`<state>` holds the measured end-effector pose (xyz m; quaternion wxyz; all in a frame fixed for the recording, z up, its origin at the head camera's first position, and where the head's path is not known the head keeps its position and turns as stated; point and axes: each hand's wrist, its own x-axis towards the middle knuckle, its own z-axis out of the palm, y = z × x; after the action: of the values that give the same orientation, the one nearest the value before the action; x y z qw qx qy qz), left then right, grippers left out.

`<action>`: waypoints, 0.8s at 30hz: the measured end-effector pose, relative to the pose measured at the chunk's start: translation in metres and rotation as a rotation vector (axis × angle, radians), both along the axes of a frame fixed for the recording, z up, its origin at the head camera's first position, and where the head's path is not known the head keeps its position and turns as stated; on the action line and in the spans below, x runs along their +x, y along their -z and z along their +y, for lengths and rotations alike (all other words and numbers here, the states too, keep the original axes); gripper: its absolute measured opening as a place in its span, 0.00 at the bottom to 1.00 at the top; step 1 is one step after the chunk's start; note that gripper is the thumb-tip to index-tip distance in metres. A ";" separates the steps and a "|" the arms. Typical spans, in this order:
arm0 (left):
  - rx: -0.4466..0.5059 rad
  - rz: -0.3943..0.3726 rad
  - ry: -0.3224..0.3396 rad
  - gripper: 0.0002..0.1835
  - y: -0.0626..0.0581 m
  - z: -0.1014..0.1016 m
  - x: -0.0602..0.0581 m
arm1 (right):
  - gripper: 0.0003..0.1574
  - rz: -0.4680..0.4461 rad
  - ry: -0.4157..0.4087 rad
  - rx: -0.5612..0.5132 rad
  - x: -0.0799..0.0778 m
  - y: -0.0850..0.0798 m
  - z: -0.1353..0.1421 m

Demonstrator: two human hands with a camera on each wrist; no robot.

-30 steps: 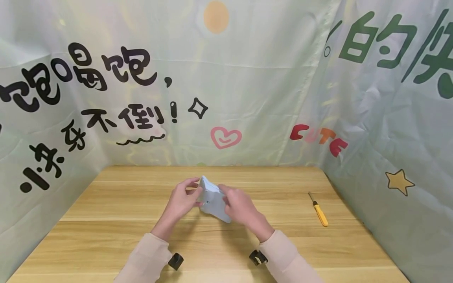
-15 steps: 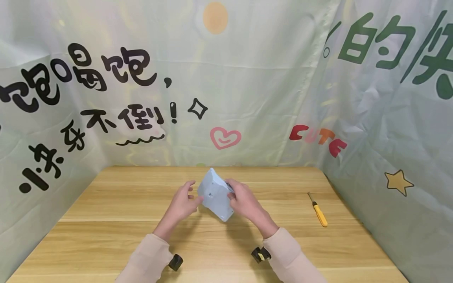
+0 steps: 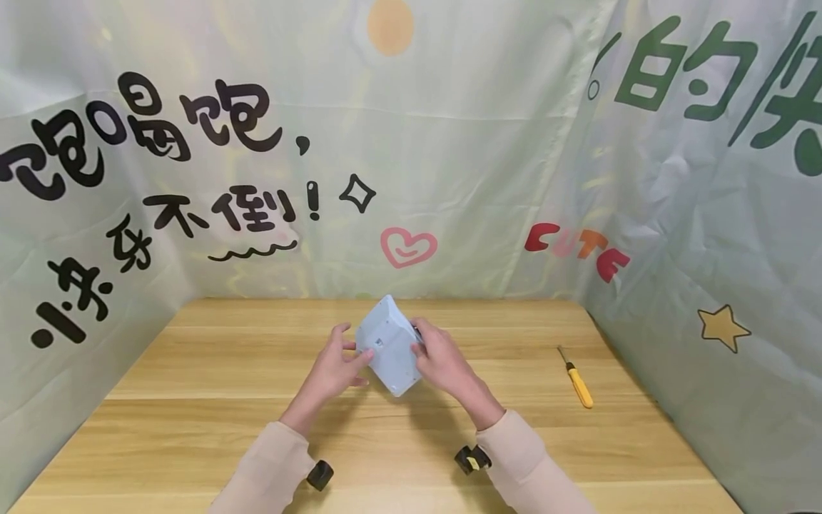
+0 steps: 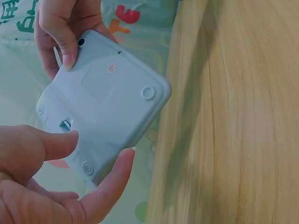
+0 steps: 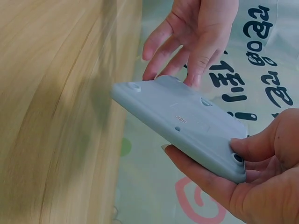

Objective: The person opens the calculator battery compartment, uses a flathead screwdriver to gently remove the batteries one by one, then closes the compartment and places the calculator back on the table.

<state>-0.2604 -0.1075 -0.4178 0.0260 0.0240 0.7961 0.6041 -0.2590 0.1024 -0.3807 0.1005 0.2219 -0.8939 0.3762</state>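
Note:
A light blue device (image 3: pixel 388 346), shaped like a desk calculator, is held up off the table with its underside facing me. My right hand (image 3: pixel 443 357) grips its right end, the thumb on the underside and the fingers behind. Round feet, a small sticker and a latch in a recess (image 4: pixel 65 125) show on the underside in the left wrist view. My left hand (image 3: pixel 334 364) is at the other end with fingers spread and loosely bent. Its thumb lies over the underside near the latch. The device's front face is hidden.
A screwdriver (image 3: pixel 580 385) with a yellow handle lies on the wooden table (image 3: pixel 225 371) to the right. Printed cloth walls (image 3: pixel 475 178) enclose the table at the back and both sides. Black wrist cameras (image 3: pixel 320 475) sit at both cuffs.
The light blue device has been raised and turned so more of its underside faces me. My right hand keeps its grip, while the fingers of my left hand have spread away from the edge.

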 end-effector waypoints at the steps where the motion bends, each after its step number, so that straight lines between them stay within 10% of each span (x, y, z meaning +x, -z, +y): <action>1: 0.004 0.006 0.006 0.43 0.000 0.000 0.000 | 0.20 -0.002 -0.001 -0.009 0.000 0.000 0.000; 24: -0.113 0.128 -0.016 0.36 -0.005 -0.001 0.002 | 0.15 -0.199 0.039 -0.020 -0.006 0.001 0.003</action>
<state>-0.2579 -0.1081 -0.4129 -0.0282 0.0548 0.8292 0.5556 -0.2651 0.1059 -0.3821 0.0209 0.1649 -0.8999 0.4031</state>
